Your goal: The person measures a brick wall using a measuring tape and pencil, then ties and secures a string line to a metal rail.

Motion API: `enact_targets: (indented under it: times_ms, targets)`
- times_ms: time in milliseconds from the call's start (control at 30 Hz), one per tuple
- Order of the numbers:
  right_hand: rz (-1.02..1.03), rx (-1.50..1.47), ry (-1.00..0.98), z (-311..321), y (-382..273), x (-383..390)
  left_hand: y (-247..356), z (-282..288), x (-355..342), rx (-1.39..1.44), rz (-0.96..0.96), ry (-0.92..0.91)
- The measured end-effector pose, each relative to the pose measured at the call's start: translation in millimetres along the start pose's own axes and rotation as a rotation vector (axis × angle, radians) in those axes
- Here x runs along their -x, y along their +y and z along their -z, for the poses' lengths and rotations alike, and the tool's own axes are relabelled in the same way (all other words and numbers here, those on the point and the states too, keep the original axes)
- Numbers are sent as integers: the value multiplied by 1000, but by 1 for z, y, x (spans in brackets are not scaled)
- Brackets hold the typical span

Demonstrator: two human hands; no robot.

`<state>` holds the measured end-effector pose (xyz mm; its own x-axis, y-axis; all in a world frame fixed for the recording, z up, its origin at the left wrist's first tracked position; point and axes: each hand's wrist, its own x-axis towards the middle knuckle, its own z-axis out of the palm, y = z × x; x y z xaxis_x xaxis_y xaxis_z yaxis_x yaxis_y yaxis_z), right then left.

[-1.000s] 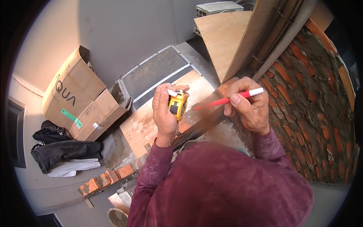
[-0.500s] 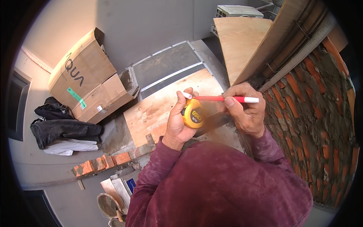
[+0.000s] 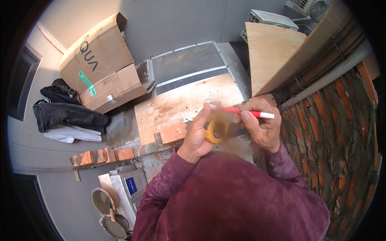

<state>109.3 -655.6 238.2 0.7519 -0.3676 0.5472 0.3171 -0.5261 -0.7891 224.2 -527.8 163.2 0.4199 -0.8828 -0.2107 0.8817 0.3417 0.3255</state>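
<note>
My left hand (image 3: 194, 141) is closed around a yellow and black tape measure (image 3: 216, 131), which is partly blurred. Between thumb and forefinger of that hand is a small white cap (image 3: 213, 107). A red marker (image 3: 254, 114) with a white end lies level in front of my chest, pinched by the fingers of my right hand (image 3: 264, 129). Its left end meets the white cap, though blur hides whether the cap is fully seated. Below both hands is a plywood sheet (image 3: 181, 98).
A low brick course (image 3: 124, 154) runs leftward; a brick wall with mortar (image 3: 321, 160) rises at right. Boards (image 3: 271, 52) lean at the upper right. A cardboard box (image 3: 100, 68), dark clothes (image 3: 72, 112) and mortar pans (image 3: 100, 201) are on the left.
My view has shifted slightly. The marker's red end and the white cap now run together in one line, and the tape measure sits lower in my left hand.
</note>
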Motion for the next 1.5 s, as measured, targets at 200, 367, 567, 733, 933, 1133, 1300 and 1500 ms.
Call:
enact_targets:
  times_ms: [200,367,567,733,933,1133,1300,1500]
  targets:
    - [-74,-136,-47,10,21,31,-21,35,15,-548,-204,-95]
    - [-76,-316,-353,17,40,38,-45,51,44,-873,-469,-75]
    - [-137,-449,-592,15,63,54,-81,53,81,-1130,-900,209]
    - [-101,-583,-727,-16,59,58,-88,51,116,-902,-807,240]
    - [-252,-574,-804,-80,36,71,-71,78,170,-901,-755,417]
    - [-466,-608,-932,-193,18,92,-79,181,256,248,-608,228]
    - [-637,-465,-1079,-280,26,107,-79,270,400,837,-1058,485]
    - [-736,-300,-1357,-369,32,145,-75,355,711,814,-1735,1304]
